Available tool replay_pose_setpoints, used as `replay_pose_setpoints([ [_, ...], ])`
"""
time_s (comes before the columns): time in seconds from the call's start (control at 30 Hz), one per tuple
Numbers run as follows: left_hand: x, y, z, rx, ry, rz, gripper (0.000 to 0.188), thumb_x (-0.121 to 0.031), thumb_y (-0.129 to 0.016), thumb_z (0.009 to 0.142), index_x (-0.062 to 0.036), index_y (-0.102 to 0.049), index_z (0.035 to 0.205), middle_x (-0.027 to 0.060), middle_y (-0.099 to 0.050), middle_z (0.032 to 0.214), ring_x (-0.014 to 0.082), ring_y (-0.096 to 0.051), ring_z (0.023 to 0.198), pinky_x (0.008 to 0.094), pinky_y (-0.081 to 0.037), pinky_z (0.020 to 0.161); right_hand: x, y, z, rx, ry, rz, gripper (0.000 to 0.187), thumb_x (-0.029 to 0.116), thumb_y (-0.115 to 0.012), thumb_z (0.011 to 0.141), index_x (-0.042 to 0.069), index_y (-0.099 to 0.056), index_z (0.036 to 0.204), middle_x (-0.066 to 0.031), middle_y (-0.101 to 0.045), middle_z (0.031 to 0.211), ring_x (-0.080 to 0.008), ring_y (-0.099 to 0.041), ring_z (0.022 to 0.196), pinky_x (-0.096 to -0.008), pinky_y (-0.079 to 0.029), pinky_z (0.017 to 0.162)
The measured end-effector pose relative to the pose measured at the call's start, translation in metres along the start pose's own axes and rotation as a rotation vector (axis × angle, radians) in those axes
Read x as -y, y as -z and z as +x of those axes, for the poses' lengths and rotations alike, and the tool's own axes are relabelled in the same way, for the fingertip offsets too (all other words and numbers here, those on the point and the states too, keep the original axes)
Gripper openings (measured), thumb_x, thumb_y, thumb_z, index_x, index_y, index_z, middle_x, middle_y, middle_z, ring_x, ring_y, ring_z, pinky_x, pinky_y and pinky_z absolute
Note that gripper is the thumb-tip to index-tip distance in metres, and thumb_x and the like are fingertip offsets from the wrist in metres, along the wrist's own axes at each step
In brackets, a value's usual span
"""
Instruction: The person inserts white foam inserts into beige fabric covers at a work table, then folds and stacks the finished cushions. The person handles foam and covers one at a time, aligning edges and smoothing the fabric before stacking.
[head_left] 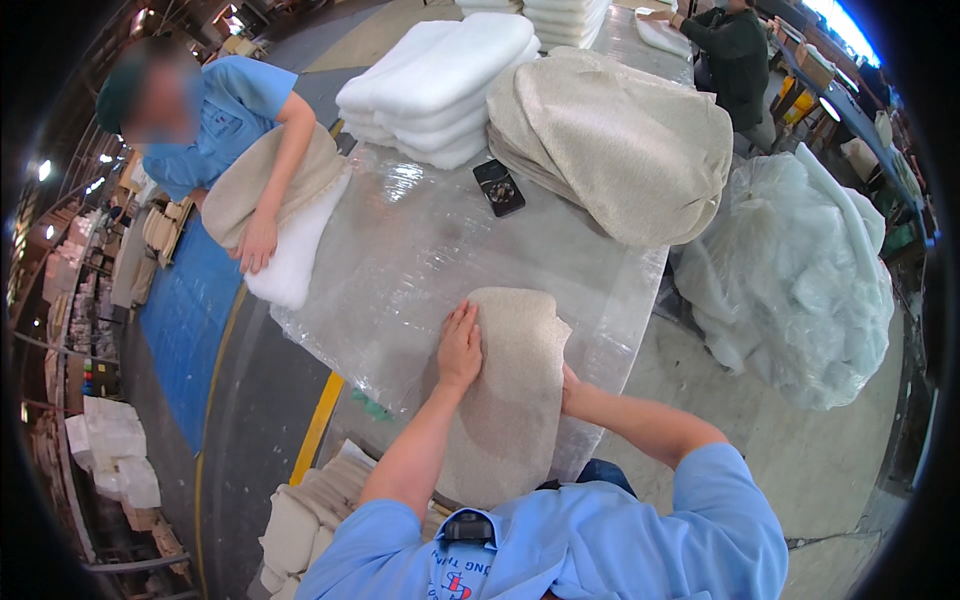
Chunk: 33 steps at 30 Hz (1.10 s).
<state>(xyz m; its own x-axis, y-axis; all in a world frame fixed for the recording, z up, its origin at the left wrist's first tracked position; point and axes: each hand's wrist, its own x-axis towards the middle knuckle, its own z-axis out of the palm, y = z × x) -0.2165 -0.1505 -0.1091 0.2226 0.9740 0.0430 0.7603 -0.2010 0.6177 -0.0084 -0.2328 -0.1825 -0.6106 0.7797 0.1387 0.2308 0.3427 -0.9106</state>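
A beige fabric cushion cover [510, 390] lies lengthwise in front of me, its near end against my body and its far end on the plastic-wrapped table. My left hand [461, 346] rests along its left edge, fingers stretched out over the fabric. At the right edge, where the cloth looks uneven, is my right hand [571, 389]; its fingers are hidden by the cover. Beyond, a pile of similar beige covers [620, 140] sits at the table's far right. White padding sheets [440, 70] are stacked to its left.
A dark phone-like object [498, 188] lies on the table [400, 250]. At left, a co-worker [225, 120] handles a beige cover over white padding [290, 265]. A large clear plastic bag [790, 270] stands right of the table. Another person [735, 65] is at far right. Folded beige cloths [310, 520] lie lower left.
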Motion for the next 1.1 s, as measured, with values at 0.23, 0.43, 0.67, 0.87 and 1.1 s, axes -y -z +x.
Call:
replay_pose_setpoints([
  [0.23, -0.001, 0.001, 0.003, 0.011, -0.074, 0.036, 0.048, -0.019, -0.051, 0.108, -0.011, -0.054, 0.155, 0.0125, -0.045, 0.166, 0.0367, -0.04, 0.152, 0.0449, -0.032, 0.127, 0.013, 0.006, 0.035, 0.011, -0.079, -0.589, 0.068, 0.054, -0.049, 0.101, 0.021, -0.048, 0.161, -0.0085, -0.04, 0.169, -0.0318, -0.031, 0.156, -0.0543, -0.018, 0.13],
  [0.43, 0.005, 0.004, 0.001, -0.013, -0.065, -0.037, 0.048, -0.015, -0.052, 0.106, -0.0096, -0.055, 0.154, 0.0128, -0.046, 0.164, 0.0355, -0.042, 0.151, 0.0446, -0.034, 0.126, 0.035, 0.024, 0.0, -0.001, -0.036, -0.538, 0.067, 0.054, -0.049, 0.102, 0.02, -0.049, 0.16, -0.0092, -0.043, 0.167, -0.0321, -0.035, 0.154, -0.054, -0.021, 0.129],
  [0.67, 0.0, -0.003, 0.003, -0.062, -0.111, -0.02, 0.048, -0.013, -0.052, 0.105, -0.0078, -0.055, 0.153, 0.016, -0.048, 0.162, 0.0369, -0.044, 0.149, 0.0445, -0.037, 0.123, 0.034, 0.024, 0.011, 0.104, -0.079, -0.469, 0.066, 0.054, -0.048, 0.103, 0.018, -0.05, 0.159, -0.0101, -0.045, 0.165, -0.0325, -0.038, 0.151, -0.0536, -0.024, 0.127],
  [0.87, -0.008, -0.001, 0.004, -0.049, -0.117, -0.02, 0.048, -0.012, -0.051, 0.105, -0.0062, -0.055, 0.153, 0.0172, -0.048, 0.162, 0.0373, -0.045, 0.148, 0.0446, -0.037, 0.124, 0.026, 0.019, 0.026, 0.088, -0.127, -0.523, 0.065, 0.054, -0.047, 0.104, 0.017, -0.051, 0.158, -0.0109, -0.047, 0.163, -0.0329, -0.042, 0.149, -0.0534, -0.027, 0.126],
  [1.1, -0.005, 0.002, 0.001, -0.046, -0.104, -0.029, 0.049, -0.013, -0.052, 0.105, -0.0055, -0.055, 0.153, 0.0173, -0.047, 0.163, 0.0367, -0.046, 0.148, 0.0442, -0.035, 0.125, 0.049, 0.035, -0.02, 0.0, -0.08, -0.457, 0.064, 0.053, -0.046, 0.105, 0.015, -0.052, 0.156, -0.0117, -0.05, 0.161, -0.0332, -0.045, 0.147, -0.053, -0.031, 0.124],
])
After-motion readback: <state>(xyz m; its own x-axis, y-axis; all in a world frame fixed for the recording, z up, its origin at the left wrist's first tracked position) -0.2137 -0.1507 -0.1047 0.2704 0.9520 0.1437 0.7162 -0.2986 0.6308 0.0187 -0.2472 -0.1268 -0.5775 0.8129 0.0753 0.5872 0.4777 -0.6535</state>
